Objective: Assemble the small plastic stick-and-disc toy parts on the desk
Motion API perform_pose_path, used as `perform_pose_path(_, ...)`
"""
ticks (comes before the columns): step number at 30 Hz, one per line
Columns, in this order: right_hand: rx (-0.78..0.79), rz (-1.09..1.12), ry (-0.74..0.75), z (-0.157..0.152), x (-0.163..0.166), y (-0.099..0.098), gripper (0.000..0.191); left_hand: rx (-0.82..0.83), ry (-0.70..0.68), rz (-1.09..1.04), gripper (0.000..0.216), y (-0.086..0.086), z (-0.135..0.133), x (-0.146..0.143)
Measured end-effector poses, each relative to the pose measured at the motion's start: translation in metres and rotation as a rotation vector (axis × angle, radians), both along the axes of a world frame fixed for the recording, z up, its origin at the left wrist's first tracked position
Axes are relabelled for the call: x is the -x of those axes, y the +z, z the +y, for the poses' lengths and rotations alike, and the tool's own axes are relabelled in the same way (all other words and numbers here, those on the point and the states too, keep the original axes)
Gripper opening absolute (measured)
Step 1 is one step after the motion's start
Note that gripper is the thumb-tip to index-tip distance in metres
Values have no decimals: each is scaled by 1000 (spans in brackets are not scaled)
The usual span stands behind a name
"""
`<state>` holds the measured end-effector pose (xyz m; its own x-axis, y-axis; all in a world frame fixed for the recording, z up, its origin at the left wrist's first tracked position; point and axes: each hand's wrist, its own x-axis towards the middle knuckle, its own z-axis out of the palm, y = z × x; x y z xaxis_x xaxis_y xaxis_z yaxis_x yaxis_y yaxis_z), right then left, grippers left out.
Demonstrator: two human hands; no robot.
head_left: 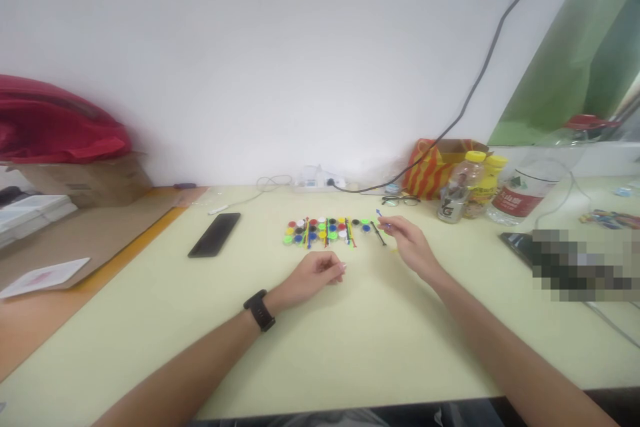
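A cluster of small coloured round pieces and thin sticks (325, 231) lies in rows at the middle of the pale yellow table (350, 333). My right hand (410, 242) hovers just right of the cluster, fingers pinched on a small blue stick (380, 215). A black stick (379, 233) lies on the table below those fingers. My left hand (315, 275), with a black watch (259, 310) on the wrist, rests on the table in front of the cluster, its fingers curled in loosely. Whether it holds anything is hidden.
A black phone (215, 234) lies left of the cluster. Glasses (401, 200), a power strip (320, 181), a striped bag (433, 167) and several bottles (467, 193) stand at the back right. A cardboard box (87, 180) with red cloth sits far left.
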<state>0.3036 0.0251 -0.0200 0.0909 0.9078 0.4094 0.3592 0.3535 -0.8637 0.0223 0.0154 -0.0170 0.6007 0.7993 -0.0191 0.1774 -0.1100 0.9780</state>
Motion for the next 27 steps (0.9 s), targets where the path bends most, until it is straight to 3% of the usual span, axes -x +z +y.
perform_pose_path(9,137,112,34,-4,7,4,37,-2,1,7,39,2,-1,0)
perform_pose_path(14,8,-5,108,-5,17,0,38,-2,5,14,40,3,-1,-1)
perform_pose_path(19,79,-166,135,-10,24,-3,44,-6,-3,8,41,5,-2,-1)
perform_pose_path(27,118,-354,-21,-12,23,-9,28,-10,-1,7,40,3,-1,-1)
